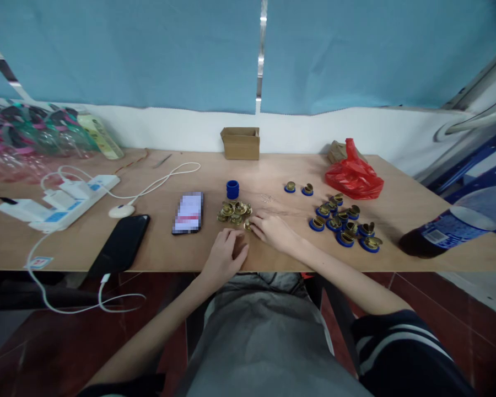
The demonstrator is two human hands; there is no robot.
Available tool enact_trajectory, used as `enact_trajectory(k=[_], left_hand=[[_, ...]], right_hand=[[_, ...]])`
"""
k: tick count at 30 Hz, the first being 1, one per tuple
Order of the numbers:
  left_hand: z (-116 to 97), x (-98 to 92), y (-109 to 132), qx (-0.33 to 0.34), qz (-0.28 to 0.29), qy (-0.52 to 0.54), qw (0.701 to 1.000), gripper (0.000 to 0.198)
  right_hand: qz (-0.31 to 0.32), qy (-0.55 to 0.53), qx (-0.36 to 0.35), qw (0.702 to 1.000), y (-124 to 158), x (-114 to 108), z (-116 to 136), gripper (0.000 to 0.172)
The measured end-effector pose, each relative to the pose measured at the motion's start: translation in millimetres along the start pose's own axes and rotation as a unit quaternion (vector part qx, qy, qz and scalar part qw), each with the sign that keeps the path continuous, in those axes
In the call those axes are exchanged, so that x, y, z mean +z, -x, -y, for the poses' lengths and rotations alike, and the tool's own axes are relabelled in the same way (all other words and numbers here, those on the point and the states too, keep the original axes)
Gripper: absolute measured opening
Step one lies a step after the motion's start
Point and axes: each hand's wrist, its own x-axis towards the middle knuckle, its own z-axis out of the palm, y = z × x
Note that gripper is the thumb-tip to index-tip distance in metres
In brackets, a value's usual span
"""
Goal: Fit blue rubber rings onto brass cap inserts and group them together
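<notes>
while both hands are working close to the near edge of the surface [397, 182], the scene is reading like this:

right hand: the right hand [273, 229] is lying palm down, its fingertips touching the near right side of the brass pile [234, 212]; the grip is looking curled over one small brass piece, though whether it is pinching it i cannot tell.
left hand: the left hand [225, 256] is resting just behind the pile, nearer the edge, fingers loosely bent and holding nothing that shows.
key relation: the pile is lying just ahead and left of the right fingertips, so the right hand is the nearer one.
blue cap: a blue cap [232, 189] is standing upright just beyond the pile.
finished group: the blue-based brass pieces [345, 223] are sitting well apart toward the right edge.
</notes>
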Motion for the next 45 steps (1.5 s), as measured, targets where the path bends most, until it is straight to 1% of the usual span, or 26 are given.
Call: enact_trajectory(k=[3, 5, 14, 22, 34, 45], left_hand=[[0, 0.7, 0, -0.003, 0.001, -0.001, 1.000, 0.014], [-1, 0.8, 0, -0.006, 0.004, 0.001, 1.000, 0.012], [-1, -0.2, 0, -0.002, 0.002, 0.005, 1.000, 0.012], [-1, 1.3, 0, -0.008, -0.002, 0.002, 1.000, 0.012], [-1, 1.4, 1, -0.005, -0.010, -0.009, 1.000, 0.010], [-2, 1.1, 1, -0.001, -0.013, -0.012, 1.000, 0.010]], right_hand=[[0.007, -0.002, -0.001, 1.000, -6, -2, 0, 0.023], [0.011, 0.003, -0.001, 1.000, -8, -2, 0, 0.024], [0.026, 0.019, 0.010, 0.999, -15, -6, 1, 0.023], [0.025, 0.023, 0.020, 0.999, -14, -9, 2, 0.022], [0.019, 0.025, 0.023, 0.999, -14, -4, 1, 0.020], [0.026, 0.034, 0.022, 0.999, -13, -7, 3, 0.019]])
